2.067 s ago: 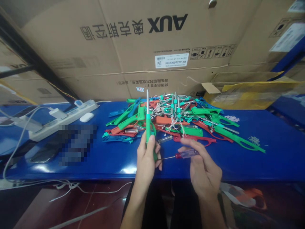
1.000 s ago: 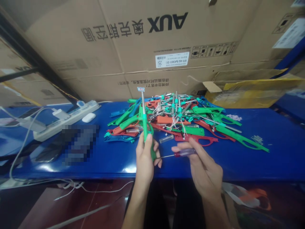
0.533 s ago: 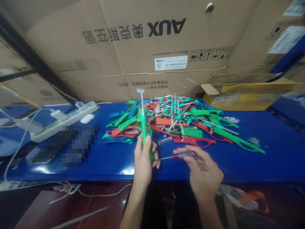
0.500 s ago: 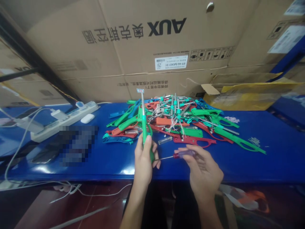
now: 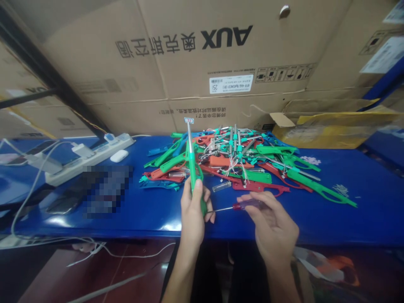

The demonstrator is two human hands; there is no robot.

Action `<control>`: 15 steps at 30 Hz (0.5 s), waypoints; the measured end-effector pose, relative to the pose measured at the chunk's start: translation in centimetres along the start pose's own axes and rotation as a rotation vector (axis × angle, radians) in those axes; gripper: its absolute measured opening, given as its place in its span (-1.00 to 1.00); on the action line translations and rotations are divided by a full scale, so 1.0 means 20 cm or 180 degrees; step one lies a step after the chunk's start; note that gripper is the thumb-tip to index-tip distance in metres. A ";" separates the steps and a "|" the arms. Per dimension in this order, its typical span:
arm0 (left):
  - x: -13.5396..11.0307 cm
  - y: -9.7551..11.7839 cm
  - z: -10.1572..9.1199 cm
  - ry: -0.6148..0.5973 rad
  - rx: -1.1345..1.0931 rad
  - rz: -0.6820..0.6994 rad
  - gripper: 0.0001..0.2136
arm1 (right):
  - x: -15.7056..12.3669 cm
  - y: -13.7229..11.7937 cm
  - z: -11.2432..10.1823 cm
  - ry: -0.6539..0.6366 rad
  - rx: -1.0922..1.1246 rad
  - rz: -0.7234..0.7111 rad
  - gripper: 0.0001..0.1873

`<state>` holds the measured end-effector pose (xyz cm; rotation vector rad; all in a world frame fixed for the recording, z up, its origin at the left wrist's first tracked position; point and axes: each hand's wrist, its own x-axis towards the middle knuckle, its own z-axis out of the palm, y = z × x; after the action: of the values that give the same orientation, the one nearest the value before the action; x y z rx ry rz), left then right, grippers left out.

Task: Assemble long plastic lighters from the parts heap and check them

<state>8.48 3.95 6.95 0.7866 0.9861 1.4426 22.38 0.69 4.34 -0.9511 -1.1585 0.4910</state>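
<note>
My left hand (image 5: 195, 212) is wrapped round the handle of a green lighter with a long metal nozzle (image 5: 192, 162), held upright above the front of the table. A small label sits at the nozzle's tip. In my right hand (image 5: 274, 223) is a screwdriver (image 5: 243, 205) with a purplish handle and red collar, its thin shaft pointing left. The shaft's end meets the lower end of the green handle; my left fingers partly hide the contact. Behind both hands lies a heap of lighter parts (image 5: 249, 176): green, red, orange and blue shells, metal tubes and white wires.
A white power strip (image 5: 91, 158) with plugs and cables lies on the blue table (image 5: 315, 223) at left, beside a white earbud case (image 5: 119, 156) and dark phone-like items. A large cardboard box (image 5: 176, 75) stands behind; a yellow-taped carton (image 5: 325, 130) is at back right.
The whole view has shifted slightly, so everything sits a little further right. Both hands keep their grips, and the screwdriver stays against the lighter's handle.
</note>
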 end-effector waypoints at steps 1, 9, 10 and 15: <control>0.00 0.00 0.00 0.0003 0.0020 0.0007 -0.70 | 0.00 0.00 0.00 0.0060 -0.0012 -0.0017 -0.72; 0.00 -0.02 -0.01 -0.0010 0.0075 0.0056 -0.67 | -0.01 0.00 -0.04 -0.0374 -0.0087 0.0158 -0.62; 0.00 -0.02 -0.01 -0.0005 0.0096 0.0045 -0.67 | -0.01 0.01 -0.04 -0.0319 0.0052 0.0079 -0.67; 0.00 -0.02 -0.01 -0.0006 0.0336 0.0052 -0.65 | 0.01 0.02 -0.02 -0.0078 0.0019 -0.0139 -0.82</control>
<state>8.43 3.91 6.43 0.8742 1.0634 1.4124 22.96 0.93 4.10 -0.9150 -1.1967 0.4719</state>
